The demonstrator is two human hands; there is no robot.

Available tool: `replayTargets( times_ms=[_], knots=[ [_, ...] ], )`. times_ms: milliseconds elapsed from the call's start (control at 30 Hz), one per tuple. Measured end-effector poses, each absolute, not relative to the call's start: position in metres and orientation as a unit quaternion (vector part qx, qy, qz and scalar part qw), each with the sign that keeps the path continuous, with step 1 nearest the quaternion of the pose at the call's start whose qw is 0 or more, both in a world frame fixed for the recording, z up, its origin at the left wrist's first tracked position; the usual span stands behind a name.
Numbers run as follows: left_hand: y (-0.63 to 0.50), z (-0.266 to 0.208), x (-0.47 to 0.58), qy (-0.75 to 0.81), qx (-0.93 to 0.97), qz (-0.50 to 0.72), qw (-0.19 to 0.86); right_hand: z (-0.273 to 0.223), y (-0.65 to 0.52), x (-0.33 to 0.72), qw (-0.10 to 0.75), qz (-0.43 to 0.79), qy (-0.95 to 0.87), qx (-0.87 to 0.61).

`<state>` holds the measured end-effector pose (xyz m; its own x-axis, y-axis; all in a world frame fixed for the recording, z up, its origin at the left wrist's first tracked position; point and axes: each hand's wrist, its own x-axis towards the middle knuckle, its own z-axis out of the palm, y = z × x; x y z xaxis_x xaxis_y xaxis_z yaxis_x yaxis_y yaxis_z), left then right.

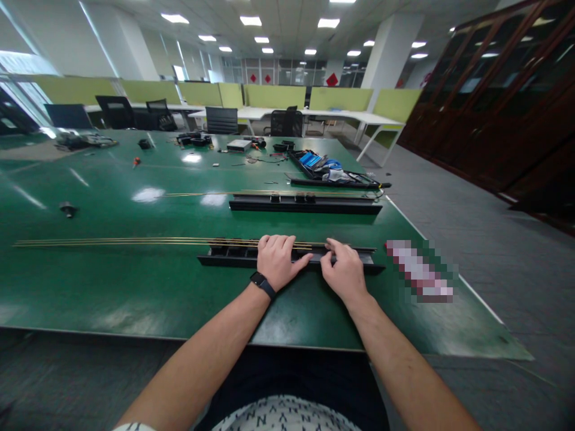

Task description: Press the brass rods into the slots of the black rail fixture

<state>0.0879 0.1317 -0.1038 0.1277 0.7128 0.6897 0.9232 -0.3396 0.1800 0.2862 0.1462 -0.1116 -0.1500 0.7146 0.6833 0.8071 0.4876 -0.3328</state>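
A long black channel-shaped rail (231,261) lies across the green table in front of me. Several thin brass-coloured rods (135,241) run along its top and stick out far past its left end. My left hand (276,257), with a black watch on the wrist, is laid over the rods and rail. Its fingers curl over the far side while the thumb points right along the near wall. Just to the right, my right hand (345,266) is at the rail with bent fingers, thumb and forefinger close together. Whatever lies between those fingertips is too small to make out.
Beyond is a second black rail (305,206) with rods on top. Behind it sits a black tray (332,170) of blue and wrapped parts. A blurred pink-white object (420,272) lies right, near the table's edge. A small dark part (67,209) stands left.
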Motion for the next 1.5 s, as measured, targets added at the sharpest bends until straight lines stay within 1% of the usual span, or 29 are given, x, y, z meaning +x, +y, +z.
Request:
replayTargets(
  times_ms=[233,467,667,867,1067,1333,1500],
  knots=[
    [0.132,-0.104,0.088,-0.555,-0.735,-0.361,0.144,-0.105,0.135,0.272,0.349,-0.045,-0.833,-0.427],
    [0.132,-0.105,0.088,-0.552,-0.736,-0.365,0.145,-0.105,0.138,0.275,0.383,-0.033,-0.783,-0.490],
    [0.132,-0.104,0.088,-0.553,-0.736,-0.364,0.139,-0.103,0.134,0.271,0.344,-0.018,-0.827,-0.444],
    [0.131,-0.103,0.088,-0.555,-0.739,-0.359,0.135,-0.105,0.136,0.273,0.380,-0.006,-0.788,-0.484],
    [0.131,-0.102,0.088,-0.555,-0.739,-0.357,0.134,-0.102,0.133,0.269,0.332,-0.004,-0.826,-0.455],
    [0.131,-0.104,0.088,-0.558,-0.737,-0.358,0.134,-0.105,0.135,0.269,0.355,0.018,-0.810,-0.466],
    [0.132,-0.104,0.088,-0.558,-0.739,-0.353,0.137,-0.102,0.133,0.266,0.321,0.002,-0.829,-0.457]
  ],
)
